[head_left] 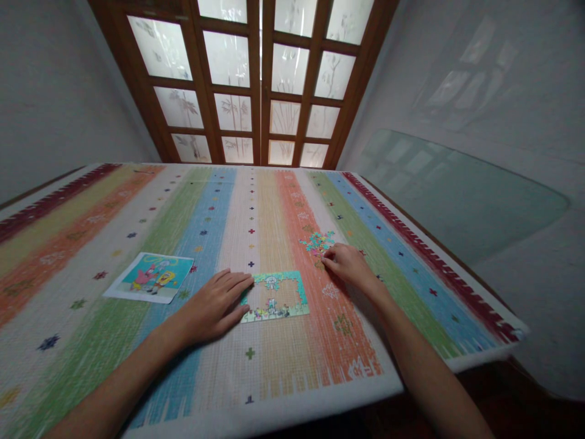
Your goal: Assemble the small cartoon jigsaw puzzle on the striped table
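A partly assembled jigsaw puzzle (297, 312) lies flat before me, its border joined and the tablecloth showing through gaps in the middle. My left hand (223, 303) rests at the puzzle's left edge, fingers stretched out and touching it. Beyond the puzzle, to the right, is a heap of loose jigsaw pieces (316, 241). At the heap's near side my right hand (346, 261) has its thumb and forefinger pinched together; whatever may be between them is too small to make out. A printed cartoon picture (155, 278) lies to the left of my left hand.
A striped tablecloth (256, 372) covers the table, whose front edge runs close to me. Walls stand on both sides, and a wooden door with glass panes (260, 91) is at the far end. A greenish glass panel (457, 189) is at the right.
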### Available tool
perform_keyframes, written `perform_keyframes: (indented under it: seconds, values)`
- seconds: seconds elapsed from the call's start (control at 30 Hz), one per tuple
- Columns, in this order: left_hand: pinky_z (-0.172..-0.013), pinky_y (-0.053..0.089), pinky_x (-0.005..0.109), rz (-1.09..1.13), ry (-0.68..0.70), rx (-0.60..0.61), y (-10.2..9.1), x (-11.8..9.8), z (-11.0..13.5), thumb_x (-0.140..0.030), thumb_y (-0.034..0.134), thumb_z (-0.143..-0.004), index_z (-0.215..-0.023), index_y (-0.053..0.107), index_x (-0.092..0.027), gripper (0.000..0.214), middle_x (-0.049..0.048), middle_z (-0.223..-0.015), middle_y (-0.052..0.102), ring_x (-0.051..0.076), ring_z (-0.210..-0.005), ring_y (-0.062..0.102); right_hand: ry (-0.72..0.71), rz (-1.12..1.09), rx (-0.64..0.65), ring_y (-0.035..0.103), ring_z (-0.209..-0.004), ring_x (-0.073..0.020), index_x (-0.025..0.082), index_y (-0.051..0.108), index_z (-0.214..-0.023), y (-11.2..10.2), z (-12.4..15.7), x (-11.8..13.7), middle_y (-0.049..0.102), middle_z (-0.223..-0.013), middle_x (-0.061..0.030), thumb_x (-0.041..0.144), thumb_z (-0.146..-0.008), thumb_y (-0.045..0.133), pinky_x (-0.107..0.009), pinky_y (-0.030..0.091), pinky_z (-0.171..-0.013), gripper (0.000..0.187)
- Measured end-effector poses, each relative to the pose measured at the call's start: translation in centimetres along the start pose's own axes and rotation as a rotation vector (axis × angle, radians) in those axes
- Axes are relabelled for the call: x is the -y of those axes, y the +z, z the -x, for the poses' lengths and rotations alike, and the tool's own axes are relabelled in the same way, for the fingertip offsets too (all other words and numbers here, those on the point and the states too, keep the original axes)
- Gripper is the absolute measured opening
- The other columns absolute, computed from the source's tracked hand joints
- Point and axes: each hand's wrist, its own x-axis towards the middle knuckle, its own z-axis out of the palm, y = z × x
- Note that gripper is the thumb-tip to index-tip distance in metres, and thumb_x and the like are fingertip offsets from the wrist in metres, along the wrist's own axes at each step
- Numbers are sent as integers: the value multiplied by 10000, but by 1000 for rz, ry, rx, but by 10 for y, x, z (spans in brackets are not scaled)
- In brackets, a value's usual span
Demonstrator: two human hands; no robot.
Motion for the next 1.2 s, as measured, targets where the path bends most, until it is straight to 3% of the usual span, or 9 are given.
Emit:
perform_keyframes:
  seconds: [0.23, 0.43, 0.7, 0.93, 1.2]
  values:
    - [-1173, 382, 584, 5, 6, -5, 0, -1, 0, -339, 464, -1059, -1507, 374, -216, 474, 133, -1439, 586, 301, -1317, 564, 9, 26, -30, 659, -878, -250, 203, 722, -825, 0, 0, 2, 736, -938, -113, 324, -939, 598, -322, 441, -738, 207]
    - [-1168, 391, 580, 24, -2, -13, 0, 0, 0, -345, 478, -1054, -1510, 390, -228, 479, 128, -1441, 587, 300, -1319, 564, 6, -23, -35, 651, -887, -240, 195, 690, -822, 4, 0, 3, 734, -939, -108, 257, -919, 607, -317, 436, -759, 142]
    - [-1149, 408, 575, 1, -1, 6, -1, -1, 0, -347, 461, -1059, -1499, 396, -213, 464, 142, -1444, 583, 308, -1316, 562, -19, -249, -60, 623, -778, -190, 199, 586, -811, -1, 0, 13, 701, -844, -64, 177, -890, 588, -284, 422, -712, 81]
    - [-1108, 460, 520, 30, -11, -7, -3, -3, -2, -353, 456, -1057, -1493, 393, -208, 464, 146, -1424, 595, 305, -1289, 572, -112, -704, 70, 645, -704, -166, 201, 632, -949, -5, 9, 52, 715, -859, -61, 261, -976, 553, -296, 490, -683, 103]
    - [-1109, 452, 489, 2, -5, 0, -2, -3, -3, -357, 445, -1063, -1492, 394, -205, 458, 143, -1425, 593, 295, -1288, 573, -438, -682, 135, 620, -800, -158, 214, 726, -931, 12, 22, 100, 687, -874, -25, 155, -932, 622, -299, 486, -763, 119]
